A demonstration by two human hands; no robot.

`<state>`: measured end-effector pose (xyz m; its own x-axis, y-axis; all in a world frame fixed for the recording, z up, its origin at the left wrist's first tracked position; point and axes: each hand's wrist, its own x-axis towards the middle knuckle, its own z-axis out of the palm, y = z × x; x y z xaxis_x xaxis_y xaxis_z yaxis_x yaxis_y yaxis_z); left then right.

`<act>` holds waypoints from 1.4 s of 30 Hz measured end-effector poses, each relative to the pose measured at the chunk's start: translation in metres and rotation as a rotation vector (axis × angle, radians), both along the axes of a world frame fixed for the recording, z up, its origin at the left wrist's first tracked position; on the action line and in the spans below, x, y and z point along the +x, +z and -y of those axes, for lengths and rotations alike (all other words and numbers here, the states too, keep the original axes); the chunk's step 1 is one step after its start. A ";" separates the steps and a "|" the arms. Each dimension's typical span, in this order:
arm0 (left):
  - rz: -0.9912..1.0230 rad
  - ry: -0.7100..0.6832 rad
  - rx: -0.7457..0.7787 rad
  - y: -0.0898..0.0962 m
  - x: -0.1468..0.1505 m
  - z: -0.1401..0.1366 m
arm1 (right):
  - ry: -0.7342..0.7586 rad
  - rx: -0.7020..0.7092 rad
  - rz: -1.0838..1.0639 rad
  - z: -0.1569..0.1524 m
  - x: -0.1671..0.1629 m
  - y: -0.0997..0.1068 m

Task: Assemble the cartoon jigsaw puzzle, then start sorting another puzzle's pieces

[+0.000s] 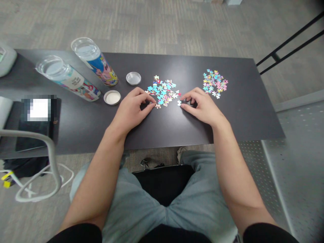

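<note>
A loose pile of jigsaw puzzle pieces (162,92), mostly light blue, white and red, lies in the middle of the dark table. At its left edge is my left hand (134,109), thumb and forefinger closed together beside the nearest pieces. Whatever lies between those fingertips is too small to make out. To the right of the pile, my right hand (202,106) has a pale puzzle piece (179,103) at the tips of its thumb and forefinger, low over the tabletop. A second pile of puzzle pieces (215,82), in pink, yellow and turquoise, lies beyond my right hand.
Two clear canisters with printed pictures, one in front (73,82) and one behind (97,64), stand open at the left. Two round lids (133,78) (112,97) lie beside them. A dark flat device (34,135) and a grey curved tube (50,148) are farther left.
</note>
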<state>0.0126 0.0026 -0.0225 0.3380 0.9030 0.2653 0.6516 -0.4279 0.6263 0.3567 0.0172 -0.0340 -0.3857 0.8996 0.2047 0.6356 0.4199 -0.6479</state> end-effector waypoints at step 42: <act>-0.184 -0.196 0.116 0.002 0.022 0.021 | -0.157 0.100 0.004 0.001 -0.022 -0.010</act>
<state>0.0350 -0.0184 -0.0202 0.5549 0.7830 0.2810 0.6478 -0.6186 0.4446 0.3347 0.0163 -0.0439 -0.2435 0.9241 0.2946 0.7007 0.3776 -0.6053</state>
